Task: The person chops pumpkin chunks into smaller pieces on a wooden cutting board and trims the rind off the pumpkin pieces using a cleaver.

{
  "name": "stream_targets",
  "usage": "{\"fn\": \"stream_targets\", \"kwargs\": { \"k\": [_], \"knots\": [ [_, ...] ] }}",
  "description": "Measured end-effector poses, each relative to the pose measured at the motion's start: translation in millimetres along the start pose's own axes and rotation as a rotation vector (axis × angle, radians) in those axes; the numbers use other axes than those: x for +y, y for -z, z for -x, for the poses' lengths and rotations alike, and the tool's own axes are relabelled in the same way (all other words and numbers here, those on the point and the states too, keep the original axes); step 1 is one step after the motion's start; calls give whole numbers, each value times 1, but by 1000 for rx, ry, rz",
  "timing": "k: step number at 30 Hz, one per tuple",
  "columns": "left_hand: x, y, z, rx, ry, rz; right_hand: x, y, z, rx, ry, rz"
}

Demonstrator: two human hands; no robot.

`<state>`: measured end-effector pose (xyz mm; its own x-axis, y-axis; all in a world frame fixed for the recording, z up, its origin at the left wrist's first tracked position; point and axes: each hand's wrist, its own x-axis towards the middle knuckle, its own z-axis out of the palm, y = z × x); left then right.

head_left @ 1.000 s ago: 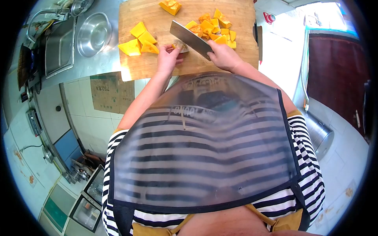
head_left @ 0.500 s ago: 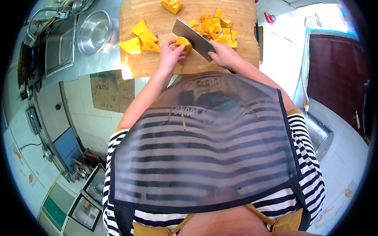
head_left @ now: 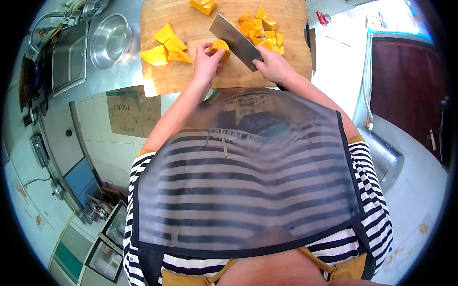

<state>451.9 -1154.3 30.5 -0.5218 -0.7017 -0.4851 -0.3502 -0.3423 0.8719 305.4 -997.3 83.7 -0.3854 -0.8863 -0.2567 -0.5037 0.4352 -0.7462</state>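
Note:
My left hand (head_left: pixel 208 63) is closed on a piece of pumpkin (head_left: pixel 221 47) above the wooden cutting board (head_left: pixel 191 78). In my right hand (head_left: pixel 275 66) is a cleaver (head_left: pixel 236 43), its wide blade slanting up and to the left, just right of that piece. Cut pumpkin chunks (head_left: pixel 260 29) lie heaped beyond the blade, partly hidden by it. Larger pumpkin pieces (head_left: pixel 165 47) rest on the board to the left of my left hand. Another pumpkin piece (head_left: pixel 203 5) sits at the far edge of the view.
A metal bowl (head_left: pixel 110 41) stands on the steel counter left of the board, beside a sink (head_left: pixel 69 59) with a faucet (head_left: pixel 43 18). A small red item (head_left: pixel 323 18) is right of the board. A cylindrical metal container (head_left: pixel 381 159) stands low at the right.
The view has shifted slightly, so the board and bowl appear a little further left and up. My left hand still grips the pumpkin piece, and the cleaver stays close beside it.

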Motion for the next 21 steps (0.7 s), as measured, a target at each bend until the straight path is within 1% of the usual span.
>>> {"fn": "stream_targets", "kwargs": {
  "k": [2,5,8,11,13,15,17,21],
  "knots": [
    [1,-2,1,4,13,1,1,0,1,4,-11,14],
    [1,-1,1,-3,25,3,4,-1,4,26,29,-23],
    [-1,6,2,-55,41,25,-3,1,8,7,3,-5],
    [-14,21,-4,-61,-1,95,-14,4,10,-27,54,52],
    [-18,30,1,-33,31,181,-17,0,8,-99,69,120],
    [-15,35,5,-18,33,154,-20,-2,5,-104,82,129],
    [-13,34,9,-12,102,271,-22,-2,4,-110,91,143],
    [-7,30,17,-9,174,251,-26,4,0,-86,60,273]
  ]
}}
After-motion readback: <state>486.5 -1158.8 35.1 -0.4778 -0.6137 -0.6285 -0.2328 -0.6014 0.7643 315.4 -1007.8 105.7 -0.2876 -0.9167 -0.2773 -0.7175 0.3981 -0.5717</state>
